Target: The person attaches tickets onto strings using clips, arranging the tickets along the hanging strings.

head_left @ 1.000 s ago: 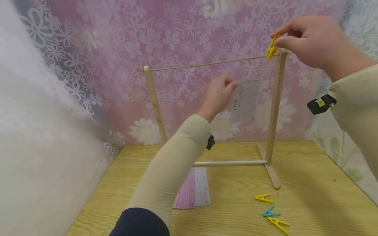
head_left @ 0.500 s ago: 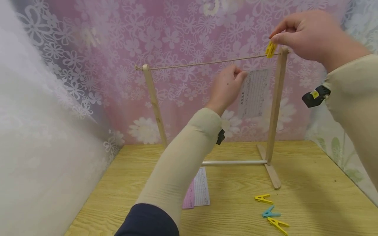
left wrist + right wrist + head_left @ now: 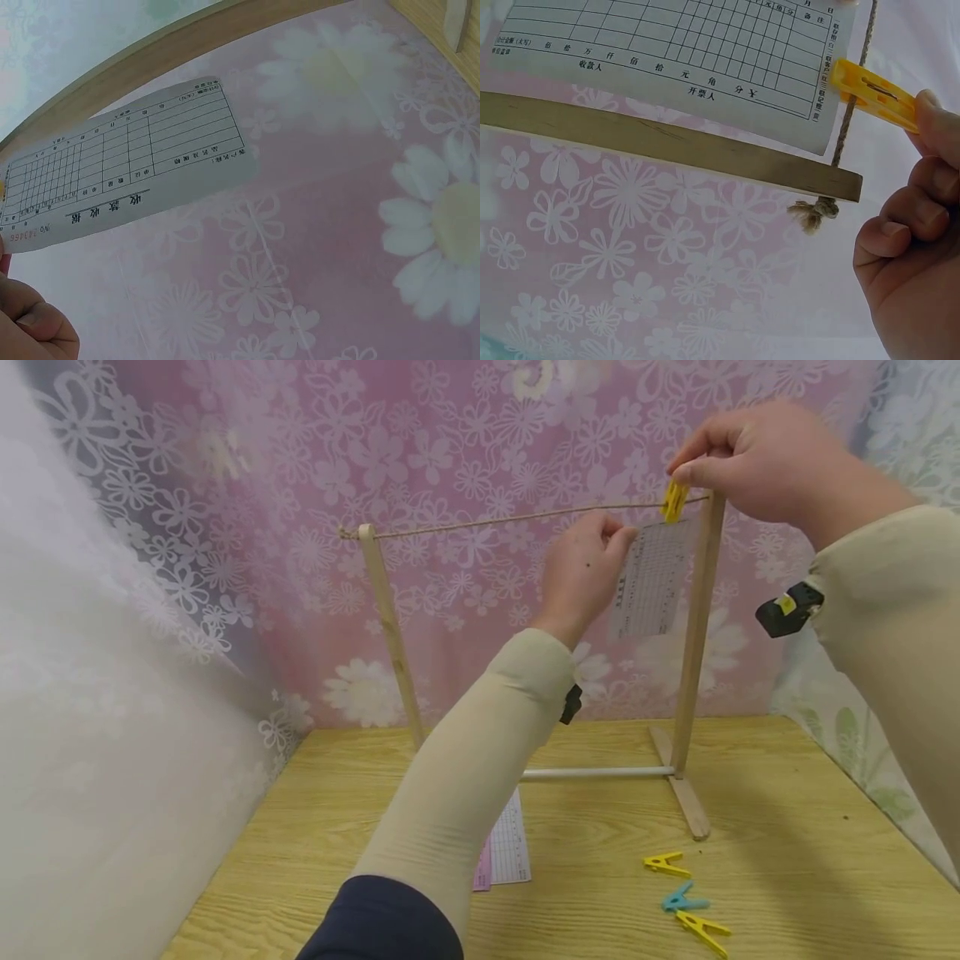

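Observation:
My left hand [image 3: 588, 568] pinches a white receipt slip [image 3: 654, 578] by its upper left corner; the slip hangs just under the rope [image 3: 525, 517]. My right hand [image 3: 772, 460] pinches the handles of a yellow clothespin [image 3: 674, 502], which straddles the rope near the right post. In the right wrist view the clothespin's tip [image 3: 845, 75] overlaps the edge of the receipt slip [image 3: 705, 60]. Printed lines and a red number show on the slip [image 3: 127, 161] in the left wrist view, where only some curled fingers [image 3: 37, 322] appear.
The rope runs between two wooden posts [image 3: 693, 652], joined low by a white rod [image 3: 600, 772]. On the wooden table [image 3: 600, 877] lie yellow clothespins [image 3: 666, 863], a blue clothespin [image 3: 684, 900], and pink and white slips [image 3: 512, 843] partly behind the left sleeve.
My left hand has moved up and right, bringing the slip to the rope. My right hand has shifted slightly left with the clothespin, which now overlaps the slip's top edge.

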`<action>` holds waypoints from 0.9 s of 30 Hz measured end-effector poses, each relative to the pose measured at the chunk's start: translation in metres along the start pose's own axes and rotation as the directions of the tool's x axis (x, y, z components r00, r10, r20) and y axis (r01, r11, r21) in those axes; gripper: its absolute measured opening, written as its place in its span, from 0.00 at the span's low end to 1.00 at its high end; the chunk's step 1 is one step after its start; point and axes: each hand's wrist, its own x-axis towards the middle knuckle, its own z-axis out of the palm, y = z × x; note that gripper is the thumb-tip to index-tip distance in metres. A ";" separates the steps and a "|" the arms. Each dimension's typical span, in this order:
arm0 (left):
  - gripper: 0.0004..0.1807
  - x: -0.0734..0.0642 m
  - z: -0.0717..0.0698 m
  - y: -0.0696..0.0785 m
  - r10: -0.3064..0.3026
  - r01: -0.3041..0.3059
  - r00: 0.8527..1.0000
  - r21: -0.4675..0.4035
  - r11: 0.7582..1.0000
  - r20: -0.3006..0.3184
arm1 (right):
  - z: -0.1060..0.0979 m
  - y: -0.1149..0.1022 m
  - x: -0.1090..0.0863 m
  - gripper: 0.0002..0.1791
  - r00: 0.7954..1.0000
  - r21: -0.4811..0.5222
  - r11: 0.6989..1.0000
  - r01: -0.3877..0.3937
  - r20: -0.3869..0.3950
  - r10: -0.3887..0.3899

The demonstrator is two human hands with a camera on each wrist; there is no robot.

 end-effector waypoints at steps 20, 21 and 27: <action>0.11 -0.002 0.003 -0.001 0.028 -0.028 1.000 -0.028 0.999 -0.002 | 0.008 0.008 -0.007 0.28 0.998 -0.134 0.989 0.064 0.037 -0.059; 0.11 -0.003 0.003 -0.002 0.029 -0.029 1.000 -0.034 0.999 0.001 | 0.008 0.009 -0.008 0.29 0.997 -0.137 0.988 0.068 0.033 -0.064; 0.12 -0.006 0.003 -0.013 0.062 -0.061 0.998 -0.042 0.997 0.020 | 0.008 0.015 -0.013 0.30 0.996 -0.126 0.988 0.084 0.024 -0.082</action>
